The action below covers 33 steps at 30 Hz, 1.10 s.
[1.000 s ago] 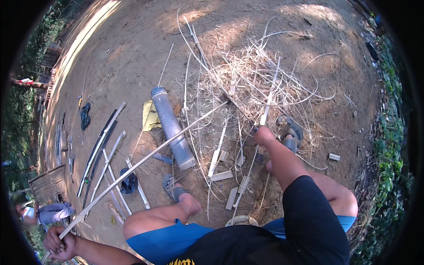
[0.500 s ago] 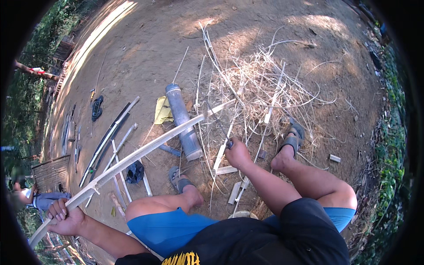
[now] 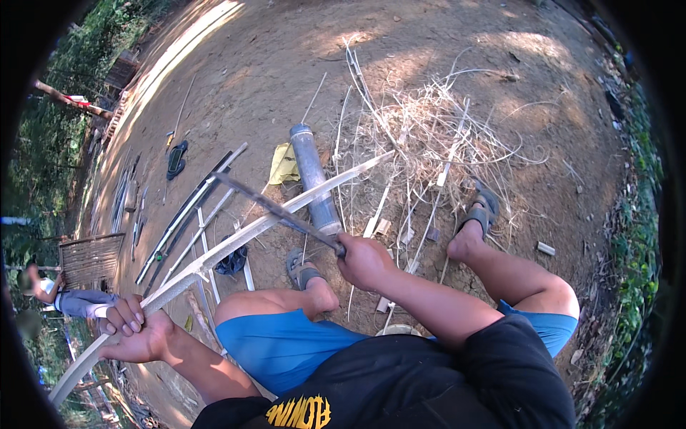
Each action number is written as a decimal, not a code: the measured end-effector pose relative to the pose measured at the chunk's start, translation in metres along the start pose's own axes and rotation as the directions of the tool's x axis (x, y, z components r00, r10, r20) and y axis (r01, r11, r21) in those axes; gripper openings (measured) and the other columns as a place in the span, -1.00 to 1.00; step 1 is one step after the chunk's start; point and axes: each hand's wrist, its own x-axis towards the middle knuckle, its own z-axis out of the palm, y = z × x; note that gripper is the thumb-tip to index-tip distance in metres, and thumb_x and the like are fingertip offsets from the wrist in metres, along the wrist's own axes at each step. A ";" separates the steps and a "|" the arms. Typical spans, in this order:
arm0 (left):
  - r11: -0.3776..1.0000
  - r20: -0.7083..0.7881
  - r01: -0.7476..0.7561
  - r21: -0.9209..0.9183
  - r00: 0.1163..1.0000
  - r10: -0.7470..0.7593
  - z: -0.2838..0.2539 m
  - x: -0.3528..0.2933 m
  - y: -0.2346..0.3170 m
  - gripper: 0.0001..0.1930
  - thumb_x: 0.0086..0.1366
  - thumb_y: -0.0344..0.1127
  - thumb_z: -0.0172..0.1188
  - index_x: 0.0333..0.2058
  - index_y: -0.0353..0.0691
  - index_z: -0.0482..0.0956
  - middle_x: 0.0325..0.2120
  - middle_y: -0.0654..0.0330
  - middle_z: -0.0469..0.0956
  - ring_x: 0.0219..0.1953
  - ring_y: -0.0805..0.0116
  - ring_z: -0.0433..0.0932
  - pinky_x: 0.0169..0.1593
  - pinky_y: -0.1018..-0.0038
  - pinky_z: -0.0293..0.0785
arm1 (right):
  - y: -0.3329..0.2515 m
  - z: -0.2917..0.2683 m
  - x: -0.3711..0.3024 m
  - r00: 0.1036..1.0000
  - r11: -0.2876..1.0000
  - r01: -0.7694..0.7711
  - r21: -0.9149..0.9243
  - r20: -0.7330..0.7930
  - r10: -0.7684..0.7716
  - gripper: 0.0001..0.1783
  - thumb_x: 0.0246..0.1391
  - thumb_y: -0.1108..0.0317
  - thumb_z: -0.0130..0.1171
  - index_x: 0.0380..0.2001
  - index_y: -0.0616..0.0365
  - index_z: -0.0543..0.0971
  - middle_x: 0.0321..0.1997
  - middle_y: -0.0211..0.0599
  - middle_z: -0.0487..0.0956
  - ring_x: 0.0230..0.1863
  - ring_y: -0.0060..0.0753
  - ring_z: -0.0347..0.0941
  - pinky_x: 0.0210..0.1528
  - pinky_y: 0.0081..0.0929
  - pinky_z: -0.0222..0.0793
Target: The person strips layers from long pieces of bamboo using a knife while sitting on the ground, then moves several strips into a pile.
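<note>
The left hand [image 3: 136,329] was closed around one long, pale strip [image 3: 229,244], toward its lower-left end. The strip slanted up to the right, its far end at the edge of a heap of shavings [image 3: 443,132]. It appeared light, fairly stiff and springy along its length; the edges were possibly sharp, making the flat faces near the lower end the better hold. One dark knife [image 3: 257,196] crossed over the strip; contact could not be confirmed. The right hand [image 3: 364,263] was wrapped around its handle. Count, left to right: one yellow sheet [image 3: 284,164], one sandal [image 3: 304,272], one grey tube [image 3: 309,161], one heap, a second sandal [image 3: 486,207]; individual shavings were uncountable.
</note>
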 end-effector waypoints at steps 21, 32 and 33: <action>0.999 0.120 0.022 -0.048 0.993 -0.016 0.007 0.010 -0.006 -0.30 0.31 0.45 -0.26 -0.57 -0.14 0.29 -0.79 0.37 0.11 -0.71 0.53 0.07 -0.59 0.62 0.05 | 0.179 -0.040 0.063 0.918 0.918 -0.395 -0.044 -0.045 0.393 -0.69 0.03 0.35 0.07 -0.12 0.15 0.52 -0.16 0.11 0.59 -0.06 0.16 0.51 -0.01 -0.04 0.41; 0.998 0.064 0.051 -0.031 0.997 -0.049 -0.009 0.065 -0.017 -0.21 0.26 0.54 -0.52 -0.60 -0.12 0.24 -0.78 0.36 0.12 -0.76 0.52 0.07 -0.63 0.56 0.06 | 0.218 -0.043 0.098 0.912 0.914 -0.405 -0.032 -0.085 0.402 -0.74 0.06 0.33 0.07 -0.15 0.08 0.51 -0.19 -0.01 0.60 -0.08 0.08 0.53 -0.01 -0.07 0.43; 0.998 0.077 0.054 -0.009 0.996 -0.053 -0.023 0.076 -0.013 -0.21 0.26 0.54 -0.52 -0.60 -0.12 0.24 -0.78 0.36 0.12 -0.76 0.52 0.07 -0.63 0.56 0.06 | 0.210 -0.040 0.101 0.921 0.920 -0.389 -0.043 -0.052 0.387 -0.74 0.06 0.33 0.07 -0.15 0.08 0.50 -0.19 -0.01 0.60 -0.08 0.08 0.52 -0.01 -0.07 0.42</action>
